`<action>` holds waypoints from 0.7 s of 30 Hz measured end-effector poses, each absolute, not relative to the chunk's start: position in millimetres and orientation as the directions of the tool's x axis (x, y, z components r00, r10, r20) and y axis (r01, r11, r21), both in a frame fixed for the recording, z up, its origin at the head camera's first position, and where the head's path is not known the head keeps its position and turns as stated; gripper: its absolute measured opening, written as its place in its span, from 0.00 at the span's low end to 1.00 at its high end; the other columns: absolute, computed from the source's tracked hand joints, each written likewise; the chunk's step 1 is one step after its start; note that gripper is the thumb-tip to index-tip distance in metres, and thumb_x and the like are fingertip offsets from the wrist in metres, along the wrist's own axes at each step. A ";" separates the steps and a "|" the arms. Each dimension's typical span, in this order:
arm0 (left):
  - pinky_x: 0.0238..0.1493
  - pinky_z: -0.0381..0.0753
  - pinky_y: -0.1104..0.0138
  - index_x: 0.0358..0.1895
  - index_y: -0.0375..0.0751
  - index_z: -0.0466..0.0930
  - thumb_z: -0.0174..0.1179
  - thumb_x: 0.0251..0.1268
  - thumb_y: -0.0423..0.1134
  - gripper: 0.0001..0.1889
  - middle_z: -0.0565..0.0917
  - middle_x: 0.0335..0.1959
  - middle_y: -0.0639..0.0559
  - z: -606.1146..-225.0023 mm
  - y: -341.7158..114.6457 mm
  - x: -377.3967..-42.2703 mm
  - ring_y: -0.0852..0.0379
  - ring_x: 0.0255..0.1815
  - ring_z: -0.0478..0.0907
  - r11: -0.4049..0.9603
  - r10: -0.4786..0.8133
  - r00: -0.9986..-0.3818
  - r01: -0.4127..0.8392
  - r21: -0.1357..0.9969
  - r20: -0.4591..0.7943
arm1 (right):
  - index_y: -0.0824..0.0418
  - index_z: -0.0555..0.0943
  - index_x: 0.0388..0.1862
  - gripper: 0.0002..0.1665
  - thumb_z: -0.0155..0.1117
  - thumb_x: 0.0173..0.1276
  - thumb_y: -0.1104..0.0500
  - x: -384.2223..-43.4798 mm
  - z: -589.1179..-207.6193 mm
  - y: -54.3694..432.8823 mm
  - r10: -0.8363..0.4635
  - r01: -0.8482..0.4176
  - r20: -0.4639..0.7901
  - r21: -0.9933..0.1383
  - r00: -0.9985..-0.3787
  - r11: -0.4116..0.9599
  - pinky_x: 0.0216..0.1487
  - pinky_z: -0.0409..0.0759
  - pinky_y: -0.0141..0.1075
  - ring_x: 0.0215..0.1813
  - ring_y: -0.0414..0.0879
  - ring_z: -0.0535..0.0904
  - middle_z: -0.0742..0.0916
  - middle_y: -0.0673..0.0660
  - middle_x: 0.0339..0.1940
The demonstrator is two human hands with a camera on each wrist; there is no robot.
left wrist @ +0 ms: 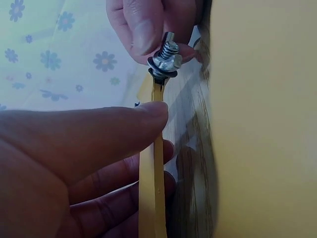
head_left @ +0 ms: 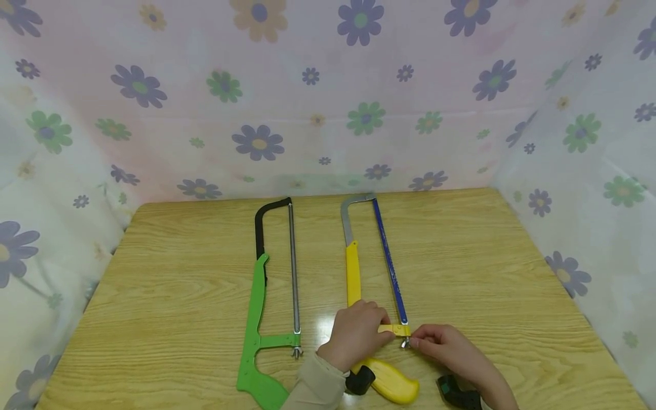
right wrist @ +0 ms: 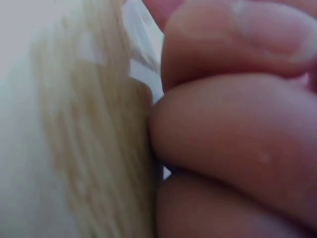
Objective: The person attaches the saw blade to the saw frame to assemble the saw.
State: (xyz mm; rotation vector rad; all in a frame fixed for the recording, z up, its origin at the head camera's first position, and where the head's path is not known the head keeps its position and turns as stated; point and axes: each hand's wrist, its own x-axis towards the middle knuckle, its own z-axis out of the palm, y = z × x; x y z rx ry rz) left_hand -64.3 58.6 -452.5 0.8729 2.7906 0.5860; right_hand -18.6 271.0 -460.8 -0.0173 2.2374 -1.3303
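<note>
In the head view a yellow hacksaw (head_left: 353, 273) lies on the table, its blue blade (head_left: 390, 259) running along the right side. My left hand (head_left: 359, 336) grips the yellow crossbar (left wrist: 157, 198), thumb on one side and fingers behind it. At the crossbar's end sits a metal wing nut (left wrist: 171, 62) on a threaded bolt. The thumb and a finger of my right hand (head_left: 451, 347) pinch at this wing nut, one on either side. In the right wrist view, curled fingers (right wrist: 233, 124) hide most of the work.
A green hacksaw (head_left: 254, 319) with a grey blade lies to the left. Black wrist-worn devices (head_left: 360, 380) are at both wrists. The wooden table (head_left: 169, 285) meets flowered cloth (head_left: 307, 97) at its back and sides.
</note>
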 end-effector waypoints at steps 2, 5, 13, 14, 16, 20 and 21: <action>0.21 0.65 0.70 0.26 0.63 0.79 0.60 0.50 0.58 0.08 0.73 0.25 0.70 -453.3 58.5 -64.5 0.68 0.27 0.67 0.754 0.574 -0.818 0.510 0.414 -0.037 | 0.59 0.80 0.36 0.17 0.57 0.62 0.46 -18.5 -461.0 269.7 -0.258 0.247 -0.428 -0.816 -0.866 0.523 0.22 0.66 0.31 0.21 0.38 0.67 0.79 0.52 0.23; 0.20 0.65 0.70 0.27 0.63 0.79 0.60 0.50 0.59 0.08 0.73 0.25 0.70 -454.4 58.4 -64.8 0.68 0.27 0.67 0.753 0.574 -0.818 0.513 0.412 -0.032 | 0.57 0.79 0.34 0.16 0.59 0.60 0.45 -18.7 -461.9 268.2 -0.234 0.240 -0.419 -0.805 -0.877 0.543 0.19 0.64 0.29 0.18 0.36 0.63 0.74 0.49 0.17; 0.21 0.65 0.70 0.27 0.63 0.79 0.60 0.50 0.58 0.08 0.72 0.25 0.70 -450.8 58.0 -65.1 0.68 0.27 0.67 0.749 0.578 -0.815 0.509 0.424 -0.041 | 0.55 0.78 0.33 0.16 0.61 0.58 0.44 -19.9 -463.7 267.1 -0.202 0.260 -0.435 -0.785 -0.878 0.562 0.18 0.63 0.29 0.16 0.36 0.61 0.70 0.47 0.15; 0.21 0.65 0.70 0.27 0.63 0.79 0.60 0.50 0.58 0.08 0.72 0.25 0.70 -450.3 58.0 -65.2 0.68 0.27 0.67 0.749 0.578 -0.815 0.509 0.425 -0.041 | 0.55 0.78 0.34 0.16 0.61 0.58 0.44 -20.0 -463.5 267.3 -0.202 0.261 -0.434 -0.788 -0.878 0.557 0.17 0.63 0.29 0.16 0.36 0.61 0.71 0.48 0.15; 0.20 0.64 0.70 0.27 0.63 0.79 0.60 0.50 0.58 0.08 0.72 0.25 0.70 -449.4 57.7 -65.0 0.68 0.27 0.67 0.749 0.579 -0.814 0.511 0.423 -0.042 | 0.56 0.77 0.34 0.16 0.61 0.58 0.45 -20.0 -463.2 267.5 -0.203 0.266 -0.435 -0.793 -0.877 0.548 0.17 0.63 0.29 0.16 0.36 0.61 0.70 0.48 0.15; 0.20 0.64 0.70 0.27 0.62 0.79 0.61 0.50 0.58 0.08 0.73 0.25 0.69 -449.1 57.3 -64.7 0.68 0.26 0.68 0.745 0.585 -0.810 0.517 0.422 -0.039 | 0.57 0.77 0.34 0.17 0.61 0.58 0.45 -19.1 -462.6 267.7 -0.201 0.277 -0.443 -0.793 -0.873 0.543 0.17 0.63 0.29 0.15 0.36 0.61 0.71 0.48 0.15; 0.20 0.64 0.71 0.28 0.62 0.80 0.61 0.50 0.58 0.08 0.73 0.25 0.69 -449.0 57.3 -64.7 0.68 0.26 0.68 0.743 0.585 -0.810 0.518 0.423 -0.037 | 0.57 0.77 0.34 0.17 0.61 0.58 0.45 -19.0 -462.5 267.7 -0.200 0.279 -0.446 -0.791 -0.872 0.545 0.17 0.63 0.29 0.16 0.36 0.62 0.71 0.48 0.14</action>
